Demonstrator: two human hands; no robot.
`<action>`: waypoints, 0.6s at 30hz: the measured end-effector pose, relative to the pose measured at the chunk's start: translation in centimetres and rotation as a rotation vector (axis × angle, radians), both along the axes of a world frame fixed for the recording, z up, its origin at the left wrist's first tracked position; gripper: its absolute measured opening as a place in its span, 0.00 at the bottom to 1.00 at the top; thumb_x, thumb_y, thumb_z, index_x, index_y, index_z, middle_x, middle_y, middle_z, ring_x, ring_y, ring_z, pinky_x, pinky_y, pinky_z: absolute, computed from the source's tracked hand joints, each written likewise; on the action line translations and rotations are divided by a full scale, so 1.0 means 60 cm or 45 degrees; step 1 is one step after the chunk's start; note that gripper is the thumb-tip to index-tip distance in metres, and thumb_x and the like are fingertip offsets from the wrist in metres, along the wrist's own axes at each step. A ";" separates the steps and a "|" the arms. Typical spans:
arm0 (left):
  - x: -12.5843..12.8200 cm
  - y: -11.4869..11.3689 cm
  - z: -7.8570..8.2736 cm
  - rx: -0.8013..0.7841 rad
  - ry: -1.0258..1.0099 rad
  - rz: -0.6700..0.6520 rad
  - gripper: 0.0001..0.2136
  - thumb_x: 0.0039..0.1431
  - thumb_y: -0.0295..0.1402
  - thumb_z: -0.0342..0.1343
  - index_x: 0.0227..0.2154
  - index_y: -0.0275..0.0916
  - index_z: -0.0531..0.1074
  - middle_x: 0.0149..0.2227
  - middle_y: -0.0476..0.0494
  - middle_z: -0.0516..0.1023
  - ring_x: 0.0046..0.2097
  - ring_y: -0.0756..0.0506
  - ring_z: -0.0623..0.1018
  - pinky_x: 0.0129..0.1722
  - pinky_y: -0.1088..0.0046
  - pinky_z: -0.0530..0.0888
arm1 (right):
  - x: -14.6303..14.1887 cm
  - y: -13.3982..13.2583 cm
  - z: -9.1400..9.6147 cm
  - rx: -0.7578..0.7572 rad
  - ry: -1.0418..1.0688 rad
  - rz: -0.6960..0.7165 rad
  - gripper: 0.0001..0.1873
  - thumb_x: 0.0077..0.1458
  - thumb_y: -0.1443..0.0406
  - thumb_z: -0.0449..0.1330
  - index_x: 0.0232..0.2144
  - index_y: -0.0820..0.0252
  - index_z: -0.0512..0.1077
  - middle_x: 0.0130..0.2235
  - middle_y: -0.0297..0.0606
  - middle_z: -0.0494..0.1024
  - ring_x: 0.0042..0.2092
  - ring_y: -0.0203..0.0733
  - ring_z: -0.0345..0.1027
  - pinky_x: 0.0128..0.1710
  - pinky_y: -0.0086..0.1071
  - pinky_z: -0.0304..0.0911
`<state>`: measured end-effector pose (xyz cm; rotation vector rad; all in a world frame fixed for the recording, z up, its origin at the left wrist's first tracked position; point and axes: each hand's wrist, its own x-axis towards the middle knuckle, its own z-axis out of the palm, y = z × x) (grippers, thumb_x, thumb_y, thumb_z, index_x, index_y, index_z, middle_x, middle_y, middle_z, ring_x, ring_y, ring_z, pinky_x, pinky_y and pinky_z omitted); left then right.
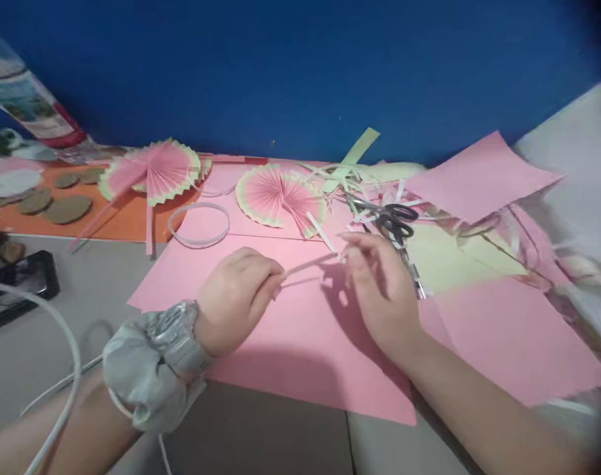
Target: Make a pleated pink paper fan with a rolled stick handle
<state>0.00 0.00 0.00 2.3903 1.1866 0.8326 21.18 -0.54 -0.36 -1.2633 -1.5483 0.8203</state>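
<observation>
Over a large pink sheet of paper [300,369], a thin narrow strip [307,266] stretches between my two hands. My left hand [238,297] pinches its near end, thumb against fingers. At the other end, my right hand [382,290] has thumb and fingertips closed on the strip. A short white piece [321,232] sticks up from those right fingertips; whether it is part of the same strip I cannot tell. Just behind lies a pleated pink paper fan [263,194] with a pale green edge. Black-handled scissors [398,220] rest beyond my right hand.
Another pleated fan [169,168] with pink sticks lies on orange paper [107,224], near round brown discs [67,209]. A white ring [200,243] sits left of centre. Paper scraps [349,175] and pink sheets [488,178] fill the right. A bottle [37,105] and phone [23,287] are left.
</observation>
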 end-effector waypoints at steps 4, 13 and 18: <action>0.006 -0.008 -0.004 0.052 0.006 -0.078 0.05 0.61 0.27 0.51 0.35 0.36 0.72 0.32 0.46 0.76 0.39 0.46 0.72 0.43 0.66 0.65 | -0.009 -0.004 0.003 -0.122 0.031 0.263 0.07 0.61 0.62 0.55 0.32 0.57 0.70 0.27 0.30 0.70 0.26 0.29 0.63 0.27 0.23 0.60; -0.003 0.001 0.005 -0.356 -0.171 0.196 0.15 0.62 0.36 0.50 0.21 0.38 0.65 0.22 0.50 0.71 0.29 0.50 0.70 0.32 0.73 0.65 | 0.005 0.017 -0.011 -0.285 0.234 -0.001 0.18 0.60 0.56 0.55 0.22 0.59 0.63 0.18 0.26 0.63 0.19 0.27 0.54 0.19 0.22 0.53; -0.009 0.010 0.006 -0.619 -0.419 0.352 0.14 0.61 0.40 0.52 0.22 0.38 0.68 0.21 0.51 0.75 0.28 0.50 0.74 0.34 0.73 0.68 | 0.007 0.025 -0.020 -0.371 0.533 -0.033 0.17 0.57 0.55 0.58 0.23 0.58 0.63 0.19 0.25 0.62 0.18 0.26 0.52 0.14 0.21 0.48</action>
